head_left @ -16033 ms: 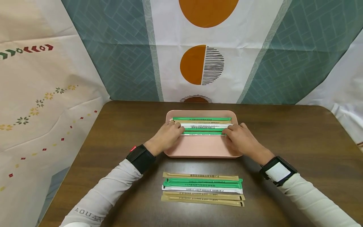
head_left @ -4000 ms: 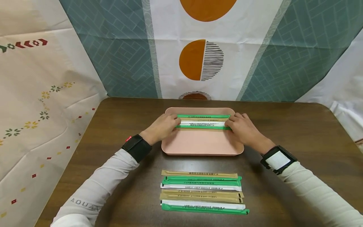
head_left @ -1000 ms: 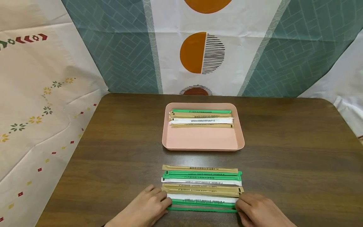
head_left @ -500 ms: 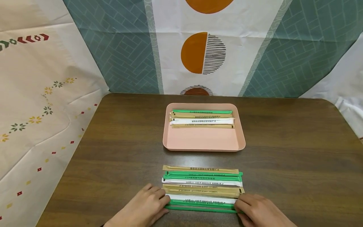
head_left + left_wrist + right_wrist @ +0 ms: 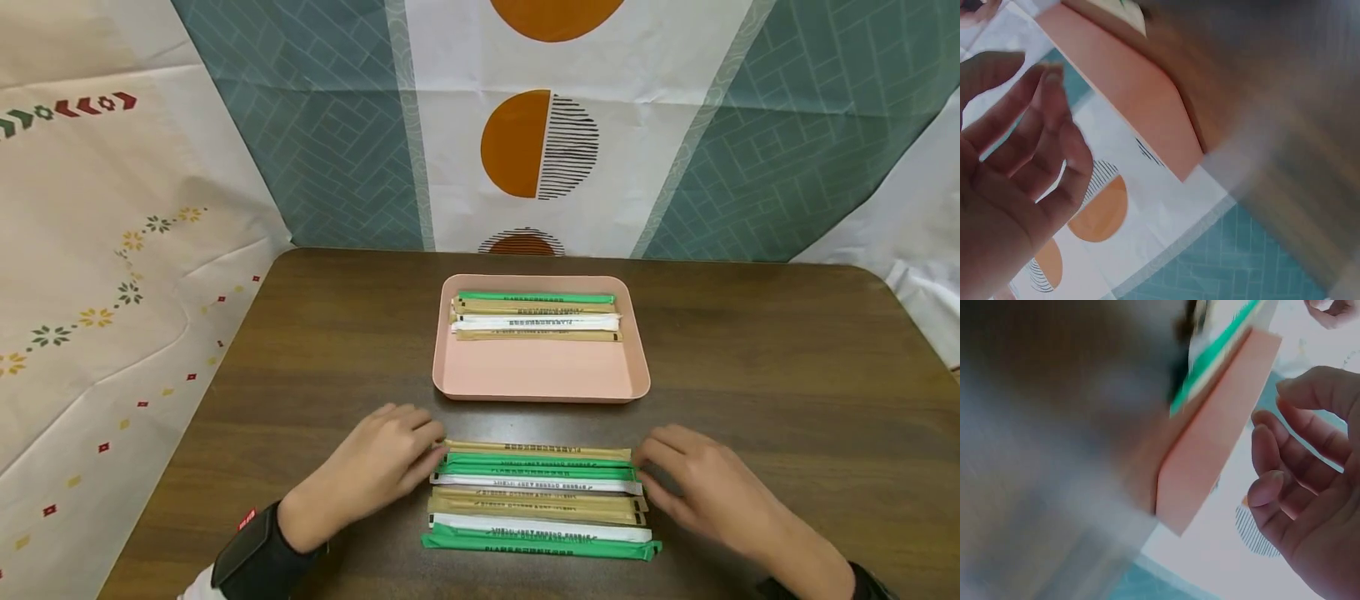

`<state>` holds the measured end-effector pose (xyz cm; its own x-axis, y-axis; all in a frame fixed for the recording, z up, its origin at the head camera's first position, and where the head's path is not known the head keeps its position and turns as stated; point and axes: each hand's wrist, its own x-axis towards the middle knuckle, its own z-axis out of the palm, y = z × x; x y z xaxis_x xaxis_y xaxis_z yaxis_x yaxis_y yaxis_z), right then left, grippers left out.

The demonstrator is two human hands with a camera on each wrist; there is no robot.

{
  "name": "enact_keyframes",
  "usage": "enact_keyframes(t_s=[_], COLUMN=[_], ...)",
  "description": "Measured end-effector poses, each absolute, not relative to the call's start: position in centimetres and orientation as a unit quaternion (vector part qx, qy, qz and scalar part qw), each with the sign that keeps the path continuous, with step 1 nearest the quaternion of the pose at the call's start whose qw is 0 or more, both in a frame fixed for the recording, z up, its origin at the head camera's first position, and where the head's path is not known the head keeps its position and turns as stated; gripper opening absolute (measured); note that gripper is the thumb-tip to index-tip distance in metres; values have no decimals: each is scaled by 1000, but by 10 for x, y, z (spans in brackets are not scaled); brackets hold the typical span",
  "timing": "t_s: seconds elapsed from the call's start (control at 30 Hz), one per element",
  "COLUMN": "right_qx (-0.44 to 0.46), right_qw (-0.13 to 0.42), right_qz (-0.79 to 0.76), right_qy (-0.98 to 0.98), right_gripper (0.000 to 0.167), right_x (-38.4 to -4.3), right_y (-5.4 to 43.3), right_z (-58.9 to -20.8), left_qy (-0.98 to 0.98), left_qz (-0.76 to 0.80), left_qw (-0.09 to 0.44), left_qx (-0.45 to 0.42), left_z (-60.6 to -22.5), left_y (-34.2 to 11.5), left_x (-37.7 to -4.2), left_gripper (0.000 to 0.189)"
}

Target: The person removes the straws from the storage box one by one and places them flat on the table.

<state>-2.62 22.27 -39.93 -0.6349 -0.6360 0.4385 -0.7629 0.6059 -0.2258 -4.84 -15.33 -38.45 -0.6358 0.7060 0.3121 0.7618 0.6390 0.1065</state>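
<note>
Wrapped straws in green, white and tan sleeves lie in a row on the table, with a green straw [image 5: 540, 547] nearest the body and a tan straw [image 5: 536, 447] farthest. My left hand [image 5: 375, 458] is by the left ends of the far straws, overlapping them in the head view. At their right ends is my right hand [image 5: 708, 483]. In the wrist views, the left hand [image 5: 1029, 169] and the right hand [image 5: 1310, 475] have loosely bent fingers with nothing between them. Beyond the row, more straws, including a white straw [image 5: 540, 323], lie in a pink tray [image 5: 540, 375].
The brown table [image 5: 337, 333] extends to both sides of the tray. A patterned cloth [image 5: 337, 150] hangs along its back edge, and a pale cloth [image 5: 150, 333] covers the left side. Both wrist views show the tray's outer wall close to the fingers.
Straws have gone from the tray to the row since the oldest frame. Over the last half second, both hands have left the nearest green straw and moved away from the body toward the row's far end.
</note>
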Motion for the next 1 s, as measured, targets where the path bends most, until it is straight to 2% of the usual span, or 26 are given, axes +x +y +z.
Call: enact_keyframes(t_s=[0.17,0.33,0.43,0.53,0.7,1.0], right_qx=[377,369,356,341,335,346], right_qw=[177,172,153,110,61,61], right_qz=[172,164,153,151,142,93], right_qy=[-892,-899,-909,-921,-930,-932], right_gripper=[49,19,30,28,27,20], right_x=[-55,-81,-98,-115,-139,-168], right_y=[226,222,216,211,200,191], right_z=[-385,-372,-367,-365,-367,-389], left_qy=[-902,-906,-908,-906,-907,-912], left_qz=[-90,-84,-85,-83,-62,-63], left_qw=[141,132,119,109,90,30], left_qx=[-398,-394,-393,-401,-407,-405], left_z=[-370,-364,-367,-374,-382,-389], left_y=[-146,-136,-132,-127,-116,-97], left_x=[-85,-123,-144,-160,-178,-196], left_gripper=[8,7,8,11,11,6])
